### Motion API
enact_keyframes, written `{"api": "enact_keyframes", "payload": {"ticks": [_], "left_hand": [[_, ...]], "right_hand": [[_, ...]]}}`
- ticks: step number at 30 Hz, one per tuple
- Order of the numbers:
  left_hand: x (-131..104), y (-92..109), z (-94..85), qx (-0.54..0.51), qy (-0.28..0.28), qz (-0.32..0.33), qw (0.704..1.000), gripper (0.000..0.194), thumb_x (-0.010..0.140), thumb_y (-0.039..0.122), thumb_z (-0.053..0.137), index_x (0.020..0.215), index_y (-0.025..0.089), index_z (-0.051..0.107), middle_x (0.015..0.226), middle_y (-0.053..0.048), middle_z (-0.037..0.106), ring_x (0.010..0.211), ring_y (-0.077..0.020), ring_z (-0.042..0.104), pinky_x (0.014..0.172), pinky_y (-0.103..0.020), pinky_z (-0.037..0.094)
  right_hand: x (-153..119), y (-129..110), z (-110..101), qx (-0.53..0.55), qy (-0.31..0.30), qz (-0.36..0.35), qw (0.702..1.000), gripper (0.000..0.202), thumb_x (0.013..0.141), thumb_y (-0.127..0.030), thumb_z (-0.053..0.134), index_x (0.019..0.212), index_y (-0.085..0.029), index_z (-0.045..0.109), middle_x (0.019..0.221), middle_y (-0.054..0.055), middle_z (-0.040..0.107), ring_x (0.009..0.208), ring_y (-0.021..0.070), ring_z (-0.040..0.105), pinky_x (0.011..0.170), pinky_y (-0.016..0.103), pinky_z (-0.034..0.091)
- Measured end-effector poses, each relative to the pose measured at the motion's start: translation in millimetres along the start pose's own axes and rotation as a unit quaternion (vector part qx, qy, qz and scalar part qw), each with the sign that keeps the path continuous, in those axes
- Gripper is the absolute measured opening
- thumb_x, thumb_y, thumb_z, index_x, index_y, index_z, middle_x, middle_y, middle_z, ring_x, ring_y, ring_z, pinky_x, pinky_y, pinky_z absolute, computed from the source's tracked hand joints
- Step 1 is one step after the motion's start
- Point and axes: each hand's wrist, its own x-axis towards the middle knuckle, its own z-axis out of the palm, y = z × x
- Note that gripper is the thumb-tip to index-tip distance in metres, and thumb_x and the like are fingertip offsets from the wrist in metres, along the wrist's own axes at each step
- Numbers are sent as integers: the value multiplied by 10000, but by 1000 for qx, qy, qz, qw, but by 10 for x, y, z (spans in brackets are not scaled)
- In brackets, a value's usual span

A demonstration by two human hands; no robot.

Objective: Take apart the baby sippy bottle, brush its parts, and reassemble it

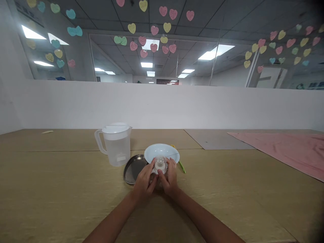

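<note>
Both hands hold a small bottle (pixel 160 164) with a clear domed cap and a white collar, upright in front of a white bowl (pixel 160 149). My left hand (pixel 144 179) wraps its left side, fingers closed round it. On the right side, my right hand (pixel 169 177) grips it too, with the thumb near the collar. The bottle's lower part is mostly hidden by the hands. Just left of the hands lies a round metal tray (pixel 134 169), partly behind my left hand. A green brush handle (pixel 182 167) sticks out at the bowl's right.
A translucent lidded pitcher (pixel 117 146) stands behind and left of the metal tray, its handle to the left. Pink cloth (pixel 291 148) covers the table's right side, near a grey mat (pixel 217 139). A white wall (pixel 162 106) rises behind the brown table (pixel 63 189).
</note>
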Motion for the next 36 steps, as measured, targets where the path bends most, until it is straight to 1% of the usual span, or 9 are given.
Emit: {"api": "enact_keyframes", "payload": {"ticks": [3,7,14,20,24,28,31,36], "left_hand": [[10,5,-11,-1,0,4,1000,546,911,223,413,1416,178,210,1301,-152,479,1165,-250,490,942,-417,451],[6,-24,-18,-12,8,21,1000,541,907,216,439,1407,192,234,1280,-144,505,1127,-237,528,917,-393,480],[-9,-67,-6,15,35,30,999,491,899,243,467,1365,163,336,1262,-151,530,1128,-236,538,921,-362,488],[-13,-60,-5,20,41,13,999,469,891,267,484,1337,166,381,1241,-138,551,1119,-239,548,927,-365,492],[-9,-53,-6,24,44,14,999,448,889,273,486,1314,155,403,1222,-140,565,1095,-233,566,920,-361,498],[-5,-52,-3,26,40,-5,999,422,891,293,470,1284,143,433,1190,-144,585,1070,-242,580,909,-374,502],[-10,-56,13,29,40,-8,999,409,892,319,455,1261,143,451,1166,-145,598,1056,-251,586,913,-399,495],[11,-46,19,10,40,-25,999,398,878,325,444,1230,140,452,1136,-160,598,1029,-251,590,865,-389,511]], "right_hand": [[1,7,-2,0,-7,-10,1000,359,895,-326,384,1213,-159,370,1079,104,519,1022,258,484,987,515,255],[19,7,-9,1,-20,-23,1000,365,887,-313,379,1210,-143,369,1076,110,514,1017,252,486,993,519,247],[46,28,-20,-22,-16,-47,999,380,878,-323,382,1209,-137,370,1083,119,519,1012,255,496,978,515,274],[58,4,-43,-42,-16,-56,997,372,893,-327,343,1203,-129,397,1053,132,543,982,264,517,963,525,285],[61,-17,-59,-79,-12,-61,995,386,880,-303,354,1213,-112,390,1071,147,545,979,272,517,949,531,296],[71,-35,-71,-112,-12,-69,991,395,873,-290,354,1218,-101,383,1058,154,553,969,274,525,942,527,304],[76,-48,-68,-115,-10,-66,991,374,869,-287,343,1197,-116,394,1034,143,561,947,267,535,935,524,313],[79,-32,-39,-109,5,-63,992,366,867,-304,351,1183,-126,402,1017,133,565,925,262,539,918,518,333]]}}
